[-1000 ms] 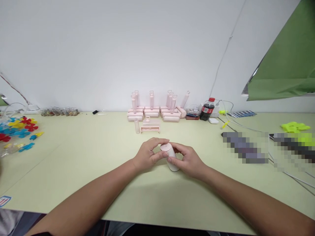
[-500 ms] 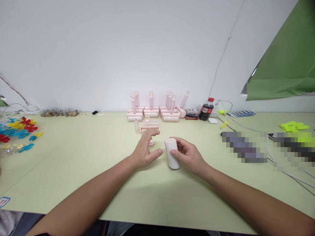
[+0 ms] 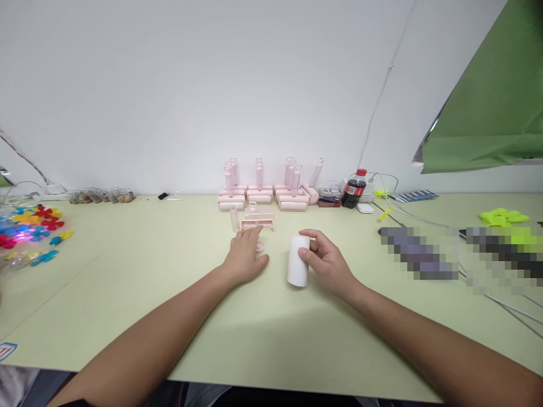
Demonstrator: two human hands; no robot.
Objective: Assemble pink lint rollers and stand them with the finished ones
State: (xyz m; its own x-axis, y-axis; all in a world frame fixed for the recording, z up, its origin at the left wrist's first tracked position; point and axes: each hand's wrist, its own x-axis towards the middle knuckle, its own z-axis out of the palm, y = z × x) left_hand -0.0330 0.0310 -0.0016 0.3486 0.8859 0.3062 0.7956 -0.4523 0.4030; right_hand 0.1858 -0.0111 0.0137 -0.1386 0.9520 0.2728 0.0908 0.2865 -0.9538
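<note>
My right hand grips a white lint roller refill, thumb on its front and fingers behind it, and holds it nearly upright. My left hand is open, its fingers stretched forward and the thumb apart. Its fingertips are at the near edge of a pink lint roller frame; whether they touch it I cannot tell. A small round pink cap lies just beside those fingers, partly covered by them. To the left of the frame stands a clear pinkish tube. A clear cover with a heart-shaped loop is behind the frame.
Several assembled pink lint rollers with upright handles line the wall. To their right stand a cola bottle and cables. Colourful flower shapes lie far left, with bagged items behind. Blurred dark objects lie to the right.
My left hand has moved slightly left and turned palm down, its fingers reaching to the pink frame. The refill in my right hand has tilted more upright.
</note>
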